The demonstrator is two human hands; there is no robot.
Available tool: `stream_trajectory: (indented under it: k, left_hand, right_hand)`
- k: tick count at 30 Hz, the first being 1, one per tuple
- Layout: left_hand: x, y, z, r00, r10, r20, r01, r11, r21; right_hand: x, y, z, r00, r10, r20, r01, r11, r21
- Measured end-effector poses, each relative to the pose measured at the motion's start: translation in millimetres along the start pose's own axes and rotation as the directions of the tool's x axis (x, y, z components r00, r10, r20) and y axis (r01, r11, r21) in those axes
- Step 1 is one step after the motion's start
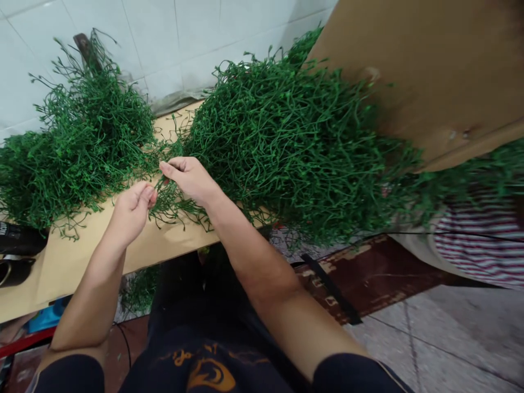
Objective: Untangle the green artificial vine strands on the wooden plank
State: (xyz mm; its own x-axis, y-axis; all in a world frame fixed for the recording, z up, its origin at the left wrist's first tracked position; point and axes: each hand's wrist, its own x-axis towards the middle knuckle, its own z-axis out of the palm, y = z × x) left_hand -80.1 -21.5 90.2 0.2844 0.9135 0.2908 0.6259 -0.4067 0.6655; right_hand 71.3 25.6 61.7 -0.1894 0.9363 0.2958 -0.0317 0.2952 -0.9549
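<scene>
My left hand [135,208] is closed in a pinch above the cardboard-covered table [172,240], with a thin green sprig [160,183] at its fingertips. Close by on the right, my right hand [189,176] pinches the same sprig or one beside it; the fingers partly hide it. A large heap of thin, curly green stems with small tips [282,136], resembling artificial plant sprigs, lies against my right hand. Left of my hands is a second heap of the same stems [94,125]. Loose sprigs [172,203] are scattered under my hands.
A big cardboard sheet [426,76] leans over the right heap. White wall tiles [164,38] stand behind. Dark cylindrical objects [18,240] sit at the left edge, and a blue item [45,316] is below the table. Striped fabric [478,234] shows at right.
</scene>
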Motion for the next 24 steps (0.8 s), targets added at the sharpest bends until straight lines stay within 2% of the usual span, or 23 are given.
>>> stream_trajectory:
  k: [3, 5, 8, 11, 14, 17, 22, 24]
  left_hand:
    - [0, -14, -4.5, 0.991, -0.133, -0.007, 0.123, 0.938, -0.325]
    - [2, -19, -6.6, 0.981, -0.192, -0.012, 0.166, 0.878, -0.449]
    - [6, -17, -4.2, 0.977, -0.210, 0.025, 0.190, 0.818, -0.543]
    - [9, -13, 3.1, 0.981, -0.184, 0.065, 0.187, 0.788, -0.587]
    - [10, -13, 10.1, 0.984, -0.171, 0.049, 0.168, 0.801, -0.575]
    - [9, -18, 16.8, 0.984, -0.166, 0.065, 0.176, 0.853, -0.492]
    - [7, -26, 29.2, 0.985, -0.147, 0.094, 0.172, 0.915, -0.366]
    - [7, -27, 30.4, 0.992, -0.096, 0.078, 0.111, 0.968, -0.226]
  right_hand:
    - [-8, 2, -14, 0.997, 0.015, 0.069, -0.025, 0.990, 0.138]
    - [-16, 3, -20, 0.995, 0.020, 0.095, -0.034, 0.989, 0.146]
    - [-24, 3, -20, 0.987, 0.043, 0.153, -0.059, 0.993, 0.100]
    - [-26, 3, -14, 0.988, 0.057, 0.141, -0.076, 0.988, 0.133]
    - [-26, 3, -9, 0.988, 0.097, 0.117, -0.118, 0.975, 0.187]
    - [-27, 3, -7, 0.990, 0.112, 0.081, -0.127, 0.968, 0.214]
    - [-28, 5, -6, 1.000, 0.010, 0.007, -0.011, 0.985, 0.172]
    - [-28, 8, -6, 1.000, -0.021, -0.015, 0.023, 0.991, 0.130]
